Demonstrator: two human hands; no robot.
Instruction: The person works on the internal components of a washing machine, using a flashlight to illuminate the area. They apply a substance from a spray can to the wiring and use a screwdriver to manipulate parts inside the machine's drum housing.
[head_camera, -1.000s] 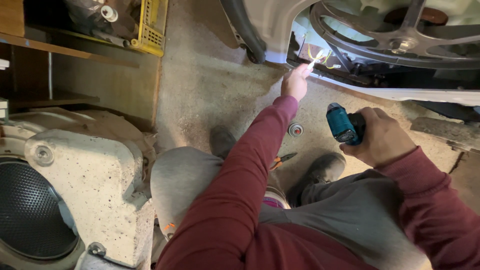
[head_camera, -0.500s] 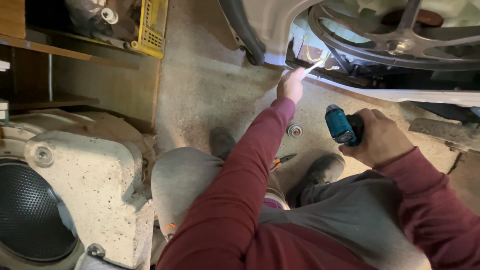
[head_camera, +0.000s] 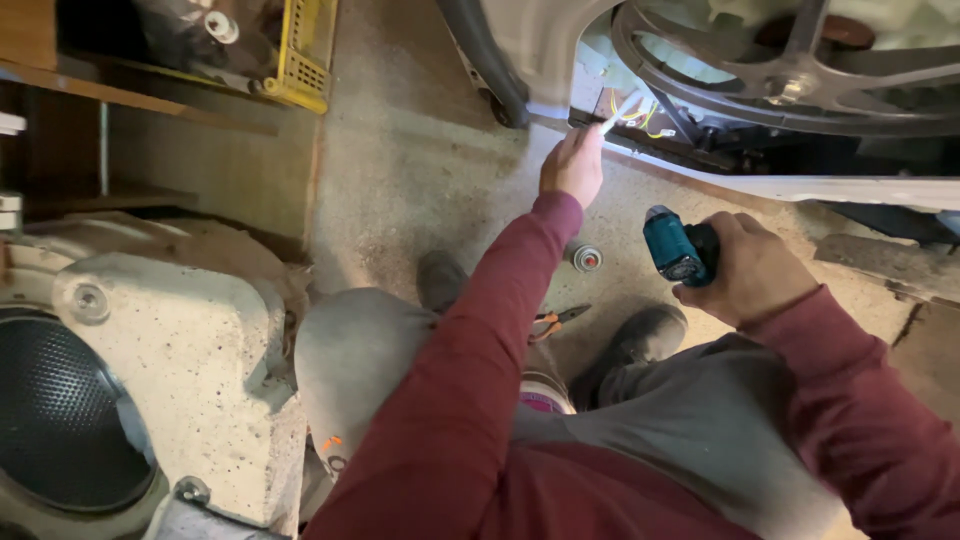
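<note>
My left hand (head_camera: 572, 165) reaches forward to the open back of a white appliance (head_camera: 740, 110) and pinches a thin white wire or tube (head_camera: 620, 108) near yellow wiring. My right hand (head_camera: 745, 268) grips a teal and black cordless driver (head_camera: 672, 243), held above my right knee, its nose pointing left. A large spoked pulley wheel (head_camera: 790, 80) shows inside the appliance. Both arms wear dark red sleeves.
A small round metal part (head_camera: 587, 257) and orange-handled pliers (head_camera: 555, 320) lie on the concrete floor between my shoes. A drum assembly with a concrete counterweight (head_camera: 170, 370) stands at the left. A yellow crate (head_camera: 305, 55) sits on a wooden shelf at the back left.
My left hand has stayed at the wire with a slight shift. The right hand and the driver have barely moved.
</note>
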